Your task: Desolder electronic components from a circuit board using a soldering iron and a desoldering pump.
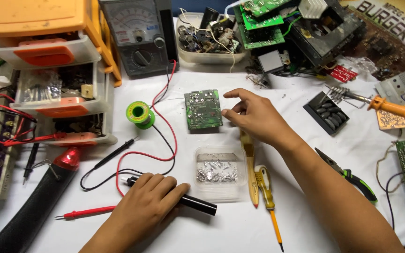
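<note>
From the head view, your left hand (148,199) wraps its grip around a black cylinder (191,203) lying on the bench (240,234), while your right hand (254,117), fingers loosely spread and seemingly holding nothing, hovers at the green circuit board (203,109) beyond the clear tray (217,171).

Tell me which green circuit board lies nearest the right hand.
The small green board at table centre, beside the right hand; the others sit in the rear pile or at the far right edge.
</note>
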